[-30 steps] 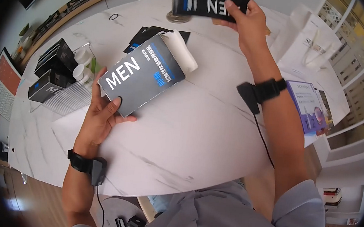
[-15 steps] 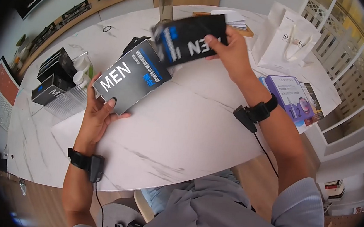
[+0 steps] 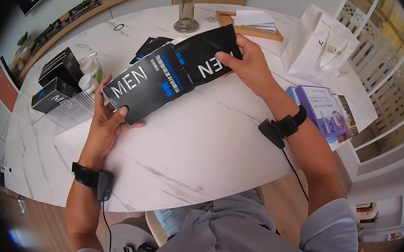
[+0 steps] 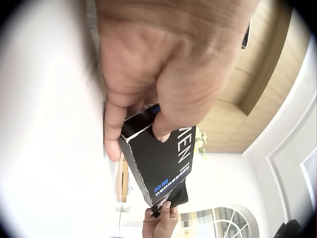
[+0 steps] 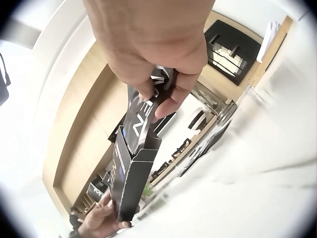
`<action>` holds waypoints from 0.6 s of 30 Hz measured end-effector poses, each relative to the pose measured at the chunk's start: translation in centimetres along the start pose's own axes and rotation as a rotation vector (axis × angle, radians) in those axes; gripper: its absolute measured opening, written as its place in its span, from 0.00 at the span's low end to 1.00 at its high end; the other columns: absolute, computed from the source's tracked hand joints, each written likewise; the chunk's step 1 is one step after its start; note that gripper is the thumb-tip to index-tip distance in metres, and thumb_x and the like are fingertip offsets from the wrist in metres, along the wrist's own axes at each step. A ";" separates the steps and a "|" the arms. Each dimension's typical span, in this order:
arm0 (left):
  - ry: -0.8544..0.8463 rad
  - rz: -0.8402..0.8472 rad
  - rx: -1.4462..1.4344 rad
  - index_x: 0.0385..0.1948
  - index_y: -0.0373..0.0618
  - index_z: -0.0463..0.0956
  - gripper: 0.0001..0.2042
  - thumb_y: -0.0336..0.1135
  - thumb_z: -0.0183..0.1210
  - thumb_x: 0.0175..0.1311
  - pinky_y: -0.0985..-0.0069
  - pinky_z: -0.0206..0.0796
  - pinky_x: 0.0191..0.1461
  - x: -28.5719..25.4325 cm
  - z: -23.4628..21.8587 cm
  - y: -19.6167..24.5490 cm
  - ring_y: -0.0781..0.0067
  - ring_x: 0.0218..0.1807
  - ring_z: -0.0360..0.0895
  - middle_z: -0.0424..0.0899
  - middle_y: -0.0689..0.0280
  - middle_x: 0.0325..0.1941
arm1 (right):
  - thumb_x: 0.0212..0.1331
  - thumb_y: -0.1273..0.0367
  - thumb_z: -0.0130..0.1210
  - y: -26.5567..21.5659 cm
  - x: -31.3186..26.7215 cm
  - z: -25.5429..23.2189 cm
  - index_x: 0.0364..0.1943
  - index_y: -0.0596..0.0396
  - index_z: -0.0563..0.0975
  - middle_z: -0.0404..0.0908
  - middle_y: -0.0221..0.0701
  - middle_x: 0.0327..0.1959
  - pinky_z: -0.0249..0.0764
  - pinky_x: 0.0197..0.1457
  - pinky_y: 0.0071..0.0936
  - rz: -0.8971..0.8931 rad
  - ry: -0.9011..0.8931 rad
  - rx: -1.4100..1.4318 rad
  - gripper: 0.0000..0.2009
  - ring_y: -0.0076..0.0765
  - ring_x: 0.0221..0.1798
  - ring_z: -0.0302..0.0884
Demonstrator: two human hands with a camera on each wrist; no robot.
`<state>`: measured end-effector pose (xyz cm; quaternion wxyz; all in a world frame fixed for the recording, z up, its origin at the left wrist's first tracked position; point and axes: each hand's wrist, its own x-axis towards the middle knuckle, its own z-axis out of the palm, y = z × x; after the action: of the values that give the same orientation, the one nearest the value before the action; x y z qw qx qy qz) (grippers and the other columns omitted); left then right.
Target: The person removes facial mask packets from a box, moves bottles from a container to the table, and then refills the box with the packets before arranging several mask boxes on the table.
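Note:
My left hand [image 3: 104, 129] grips the lower end of a black carton [image 3: 147, 84] printed MEN, thumb on its front face. The carton tilts up to the right, its open end toward my right hand [image 3: 255, 68]. Between thumb and fingers, that hand pinches the outer end of a flat black sachet [image 3: 211, 54], also printed MEN. In the right wrist view, the sachet [image 5: 138, 116] enters the carton's open mouth between raised flaps [image 5: 153, 144]; its inner end is hidden inside. More black sachets [image 3: 146, 48] lie on the table behind the carton.
At left, a wire rack [image 3: 75, 106] holds black boxes [image 3: 56, 95] and white-capped bottles [image 3: 88, 82]. A glass vase [image 3: 187, 15] and a wooden tray [image 3: 278, 36] with papers stand at the back. A white paper bag [image 3: 311, 46] and purple box [image 3: 323, 108] occupy the right side.
My right hand has brought the sachet down and left from the far side of the table, and its leading end has gone into the carton's mouth. My left hand keeps its hold on the carton.

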<state>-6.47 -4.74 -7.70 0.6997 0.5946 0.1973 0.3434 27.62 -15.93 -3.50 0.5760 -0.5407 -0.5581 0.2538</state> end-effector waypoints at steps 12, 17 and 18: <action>0.021 0.001 -0.008 0.79 0.63 0.40 0.42 0.27 0.59 0.72 0.56 0.86 0.53 0.0 -0.1 0.0 0.50 0.63 0.79 0.67 0.50 0.71 | 0.71 0.74 0.53 -1.4 1.5 4.2 0.51 0.59 0.81 0.81 0.25 0.31 0.71 0.35 0.16 -0.119 -0.198 -0.315 0.09 0.15 0.33 0.76; 0.082 -0.007 -0.055 0.79 0.59 0.42 0.40 0.28 0.58 0.73 0.57 0.86 0.51 0.0 -0.6 -0.4 0.55 0.61 0.81 0.69 0.52 0.70 | 0.70 0.73 0.55 -1.3 3.7 5.8 0.50 0.57 0.82 0.84 0.27 0.35 0.76 0.33 0.17 -0.273 -0.008 -0.315 0.09 0.16 0.33 0.79; 0.094 -0.026 -0.090 0.79 0.56 0.43 0.39 0.27 0.59 0.72 0.55 0.86 0.52 0.0 -0.7 -0.7 0.54 0.60 0.81 0.70 0.52 0.70 | 0.70 0.72 0.56 -0.8 5.3 5.1 0.51 0.56 0.82 0.85 0.28 0.36 0.77 0.33 0.18 -0.244 0.059 -0.219 0.10 0.17 0.33 0.79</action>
<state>-6.81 -4.33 -8.49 0.7201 0.5429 0.2220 0.3706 24.04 -9.68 -1.90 0.5565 -0.5357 -0.6266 0.1037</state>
